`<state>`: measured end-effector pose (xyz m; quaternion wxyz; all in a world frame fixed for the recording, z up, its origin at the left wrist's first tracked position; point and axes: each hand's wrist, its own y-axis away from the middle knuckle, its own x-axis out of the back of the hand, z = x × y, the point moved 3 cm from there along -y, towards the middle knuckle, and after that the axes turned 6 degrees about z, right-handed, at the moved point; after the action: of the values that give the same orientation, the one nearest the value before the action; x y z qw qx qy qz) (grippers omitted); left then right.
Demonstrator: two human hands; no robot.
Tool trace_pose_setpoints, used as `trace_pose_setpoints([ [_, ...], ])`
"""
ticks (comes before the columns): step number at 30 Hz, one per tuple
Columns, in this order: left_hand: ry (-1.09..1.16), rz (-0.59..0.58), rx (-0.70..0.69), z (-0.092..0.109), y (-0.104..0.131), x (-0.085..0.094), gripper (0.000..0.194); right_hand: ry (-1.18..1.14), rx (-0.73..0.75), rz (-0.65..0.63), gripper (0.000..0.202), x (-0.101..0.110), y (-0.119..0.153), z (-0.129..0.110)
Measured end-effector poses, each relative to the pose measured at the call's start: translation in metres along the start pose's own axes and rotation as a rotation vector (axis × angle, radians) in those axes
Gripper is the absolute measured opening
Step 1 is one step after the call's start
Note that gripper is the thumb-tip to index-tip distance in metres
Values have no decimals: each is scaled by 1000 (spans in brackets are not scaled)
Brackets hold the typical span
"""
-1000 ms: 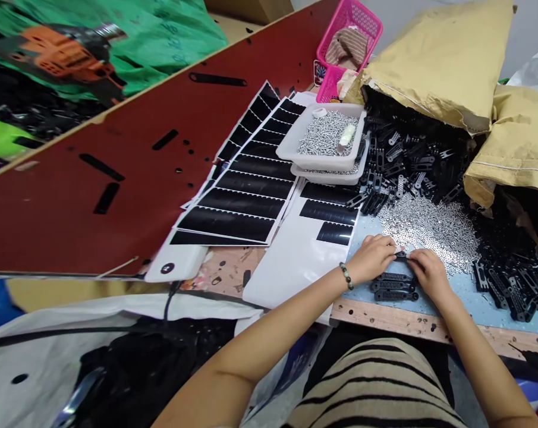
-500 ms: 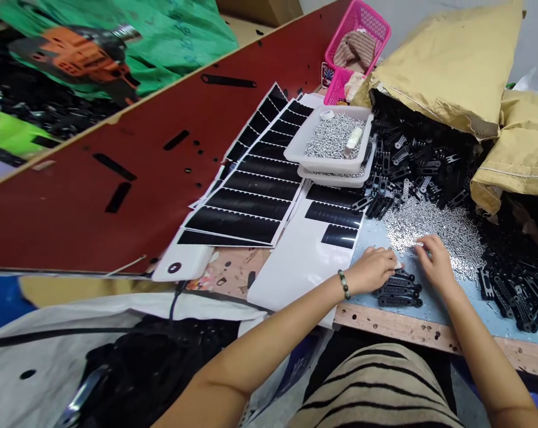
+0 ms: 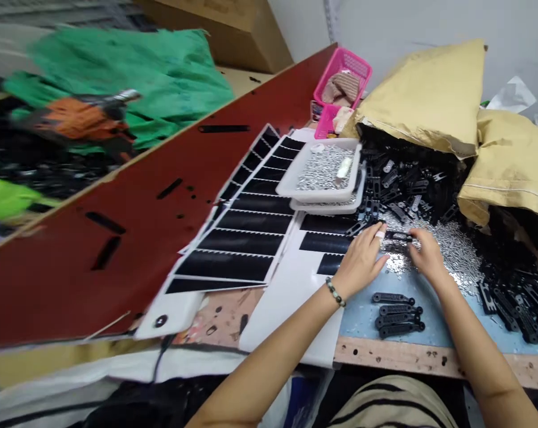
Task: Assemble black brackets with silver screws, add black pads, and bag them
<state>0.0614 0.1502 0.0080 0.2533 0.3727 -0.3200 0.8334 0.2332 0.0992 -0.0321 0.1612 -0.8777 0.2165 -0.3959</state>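
My right hand [image 3: 427, 254] pinches the right end of a black slotted plastic link [image 3: 399, 236], held over loose silver screws [image 3: 456, 252]. My left hand [image 3: 360, 261] reaches to the link's left end, thumb apart from the fingers; whether the fingertips touch it I cannot tell. A white band [image 3: 380, 235] wraps one left finger. Nearer me, several black links [image 3: 398, 318] lie in a row on the blue work surface [image 3: 358, 324]. Past my hands spreads a heap of black plastic parts [image 3: 400, 184].
Two stacked white trays [image 3: 286, 189] of screws stand beyond my left hand, beside black label sheets [image 3: 237, 241]. Yellow sacks [image 3: 433, 101] lean at the back right, near a pink basket [image 3: 362, 68]. A red board [image 3: 130, 285] slopes up at left; an orange power tool [image 3: 79, 122] lies behind it.
Both hands have moved away from the row of links and forward to the screws and parts heap. A black link is now in my right hand. The camera view has tilted up.
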Motion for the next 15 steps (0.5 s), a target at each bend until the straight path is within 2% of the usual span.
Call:
trace_pose_setpoints([
  [2,-5,-198,-58,8,-12,-14,43,-37,141,-107,35,17,21,-5],
  [3,10,-298,-57,11,-16,-22,35,-25,159,-130,37,28,28,-3],
  [5,60,-408,-14,14,-20,-34,17,87,71,-48,39,55,35,14],
  [7,136,-398,43,14,-21,-40,13,286,-136,142,36,91,33,45],
  [8,177,-378,70,14,-21,-41,14,402,-257,197,34,107,30,62],
  [10,261,-350,115,15,-20,-41,17,484,-425,155,30,130,19,92],
  [12,325,-334,142,19,-19,-40,19,435,-483,99,20,141,7,110],
  [15,352,-300,141,26,-19,-36,18,321,-444,94,12,138,0,103],
])
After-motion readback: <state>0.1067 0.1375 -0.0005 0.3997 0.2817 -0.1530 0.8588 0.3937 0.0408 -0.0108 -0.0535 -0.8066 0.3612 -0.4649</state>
